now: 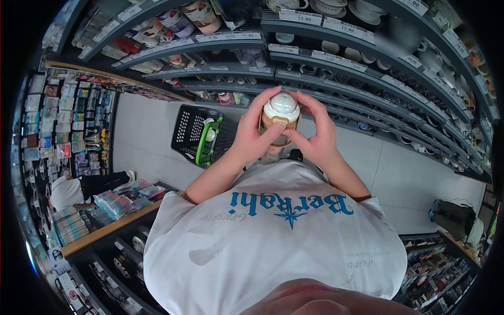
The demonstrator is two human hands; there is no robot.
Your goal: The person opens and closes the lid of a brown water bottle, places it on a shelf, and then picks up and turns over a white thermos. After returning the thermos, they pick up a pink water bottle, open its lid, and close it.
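Note:
Both of my hands hold a drink bottle upright in front of my chest. It has a glossy white domed lid, a tan band with a latch or button at the front, and a clear lower body. My left hand wraps the bottle's left side, its thumb pressed on the tan front part. From the other side my right hand closes around it, with that thumb also near the front. My fingers hide parts of the bottle's sides.
A black shopping basket with a green handle is on the floor to the left. Ahead, shelves carry cups and bottles with price tags. A person is at the left beside a display of packaged goods.

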